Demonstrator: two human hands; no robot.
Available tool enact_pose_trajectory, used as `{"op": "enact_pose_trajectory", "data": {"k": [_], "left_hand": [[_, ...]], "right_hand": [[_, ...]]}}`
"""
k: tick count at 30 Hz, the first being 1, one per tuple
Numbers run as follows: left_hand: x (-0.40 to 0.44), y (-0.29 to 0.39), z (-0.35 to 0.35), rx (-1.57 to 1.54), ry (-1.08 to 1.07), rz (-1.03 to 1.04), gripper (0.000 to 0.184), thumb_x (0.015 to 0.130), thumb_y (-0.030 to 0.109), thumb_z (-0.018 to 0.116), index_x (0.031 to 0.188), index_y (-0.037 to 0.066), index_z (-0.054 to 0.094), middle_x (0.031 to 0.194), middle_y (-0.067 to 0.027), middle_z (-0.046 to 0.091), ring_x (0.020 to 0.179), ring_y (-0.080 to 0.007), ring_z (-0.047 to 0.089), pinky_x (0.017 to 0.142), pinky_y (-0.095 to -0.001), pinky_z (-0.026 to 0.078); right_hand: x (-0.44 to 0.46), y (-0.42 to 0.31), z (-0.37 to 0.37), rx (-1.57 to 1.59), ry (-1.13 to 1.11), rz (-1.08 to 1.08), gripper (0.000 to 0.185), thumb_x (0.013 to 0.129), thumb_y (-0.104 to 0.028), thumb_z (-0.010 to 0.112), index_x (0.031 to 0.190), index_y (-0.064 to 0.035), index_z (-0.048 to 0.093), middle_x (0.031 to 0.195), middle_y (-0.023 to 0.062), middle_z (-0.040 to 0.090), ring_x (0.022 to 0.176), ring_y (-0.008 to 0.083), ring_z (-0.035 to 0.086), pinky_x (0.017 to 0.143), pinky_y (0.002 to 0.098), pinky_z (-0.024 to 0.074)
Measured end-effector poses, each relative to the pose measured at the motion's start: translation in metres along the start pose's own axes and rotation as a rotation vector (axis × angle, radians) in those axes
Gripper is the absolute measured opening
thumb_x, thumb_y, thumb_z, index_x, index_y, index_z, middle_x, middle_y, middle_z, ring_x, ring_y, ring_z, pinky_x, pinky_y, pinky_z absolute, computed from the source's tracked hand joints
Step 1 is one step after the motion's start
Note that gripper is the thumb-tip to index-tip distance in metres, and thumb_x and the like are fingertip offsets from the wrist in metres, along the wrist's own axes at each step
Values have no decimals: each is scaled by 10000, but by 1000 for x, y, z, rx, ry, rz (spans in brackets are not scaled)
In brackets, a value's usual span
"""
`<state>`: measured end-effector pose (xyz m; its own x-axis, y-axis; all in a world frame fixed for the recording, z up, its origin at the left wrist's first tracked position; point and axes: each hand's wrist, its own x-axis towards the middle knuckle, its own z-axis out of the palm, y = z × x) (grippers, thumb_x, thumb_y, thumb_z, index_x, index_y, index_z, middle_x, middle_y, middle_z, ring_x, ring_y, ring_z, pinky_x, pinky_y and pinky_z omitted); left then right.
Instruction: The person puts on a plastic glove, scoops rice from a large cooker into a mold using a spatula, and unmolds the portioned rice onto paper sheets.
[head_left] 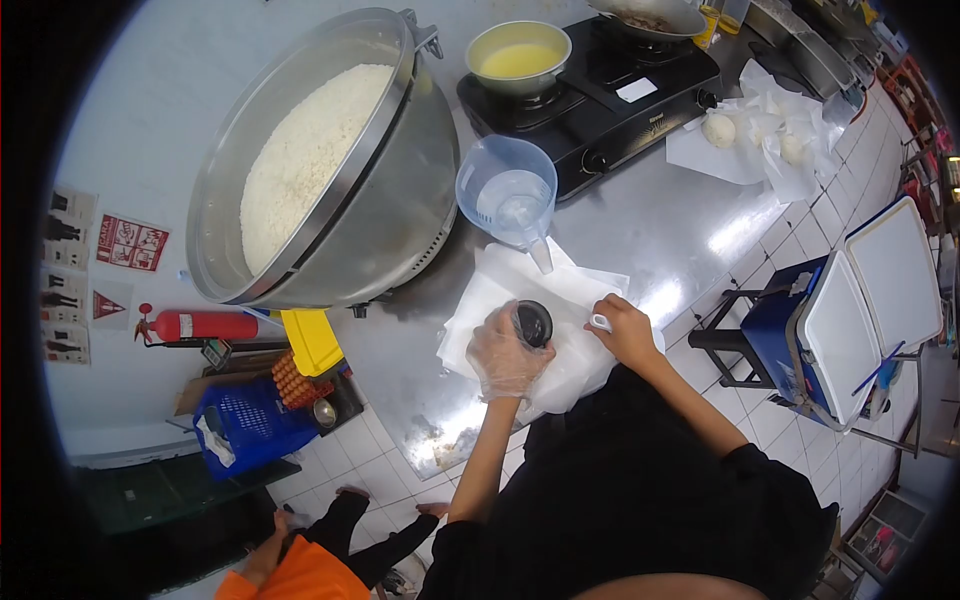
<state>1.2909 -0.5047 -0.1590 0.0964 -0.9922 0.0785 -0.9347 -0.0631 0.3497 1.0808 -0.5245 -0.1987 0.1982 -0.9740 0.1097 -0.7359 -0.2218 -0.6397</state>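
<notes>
Wearing a clear plastic glove, my left hand (506, 352) is wrapped round a round black mould (534, 324) over white paper sheets (580, 285). My right hand (627, 330) is closed on a white handle (600, 322) just to the right of the mould; the rest of that utensil is hidden. Beyond the paper stands a clear measuring jug (508, 190) with liquid in it, its handle toward the sheets. A big metal pot of white rice (315, 160) is at the left.
A black gas stove (640, 120) holds a pot of yellow liquid (520, 62) and a pan (650, 18). Rice balls (719, 130) lie on paper at the right. A cooler box (800, 330) stands beyond the table edge. A person in orange (300, 570) is at lower left.
</notes>
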Motion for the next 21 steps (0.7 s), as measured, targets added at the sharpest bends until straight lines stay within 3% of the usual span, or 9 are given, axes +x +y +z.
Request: {"op": "enact_pose_trajectory", "data": {"k": [4, 5, 7, 10, 13, 17, 18, 19, 21], "left_hand": [[8, -25, 4, -436, 131, -48, 799, 638, 370, 812, 1299, 87, 464, 1237, -176, 555, 1109, -347, 570, 952, -439, 455], [11, -26, -9, -735, 37, -213, 707, 749, 324, 764, 1329, 70, 450, 1240, -182, 556, 1151, -318, 559, 981, -431, 450], [13, -54, -1, -1247, 8, -322, 618, 879, 352, 621, 1355, 6, 431, 1301, -202, 533, 1183, -295, 548, 972, -417, 468], [17, 5, -40, -2035, -329, -359, 625, 948, 403, 473, 1373, -51, 405, 1354, -230, 501, 1219, -316, 527, 982, -426, 467], [36, 48, -27, -2058, -660, -258, 627, 941, 407, 475, 1347, -68, 437, 1323, -212, 541, 1210, -280, 538, 1008, -398, 441], [95, 68, 79, -1550, -973, -23, 587, 883, 329, 620, 1313, -44, 479, 1164, -95, 604, 1037, -177, 590, 919, -310, 475], [103, 85, 73, -1505, -882, -138, 571, 883, 357, 618, 1295, -21, 498, 1138, -77, 600, 1017, -149, 581, 886, -289, 483], [114, 84, 83, -1540, -881, -118, 557, 886, 344, 620, 1303, -4, 496, 1147, -73, 597, 1020, -149, 579, 874, -301, 489], [128, 76, 90, -1255, -849, 1, 554, 886, 295, 634, 1337, 16, 473, 1189, -75, 587, 1061, -173, 579, 908, -328, 494]], "right_hand": [[6, 8, -4, 77, -22, -49, 196, 730, -167, 744, 878, -91, 640, 878, 62, 602, 823, 287, 630, 660, 413, 513], [6, 11, -4, 106, -34, -86, 186, 732, -162, 739, 875, -94, 640, 874, 59, 602, 819, 282, 632, 658, 413, 512], [2, 17, -3, 126, -84, -157, 169, 736, -152, 728, 871, -102, 642, 874, 52, 605, 812, 274, 635, 656, 411, 511], [0, 26, -7, 116, -158, -238, 135, 742, -140, 695, 865, -117, 646, 877, 44, 636, 812, 267, 643, 656, 410, 510], [0, 41, -9, 128, -167, -164, 159, 739, -174, 701, 872, -104, 648, 868, 71, 661, 802, 290, 643, 660, 422, 506], [1, 75, -7, -48, -253, 158, 249, 757, -258, 746, 907, -64, 705, 763, 144, 669, 752, 360, 646, 678, 449, 505], [3, 80, -15, 71, -232, 251, 249, 759, -262, 750, 893, -59, 699, 773, 154, 673, 752, 358, 653, 683, 441, 509], [7, 87, -24, 190, -206, 338, 250, 760, -265, 754, 879, -54, 692, 783, 164, 677, 752, 355, 660, 689, 433, 513], [20, 108, -36, 284, -113, 424, 250, 759, -265, 762, 864, -51, 687, 784, 167, 682, 747, 347, 669, 690, 422, 516]]}}
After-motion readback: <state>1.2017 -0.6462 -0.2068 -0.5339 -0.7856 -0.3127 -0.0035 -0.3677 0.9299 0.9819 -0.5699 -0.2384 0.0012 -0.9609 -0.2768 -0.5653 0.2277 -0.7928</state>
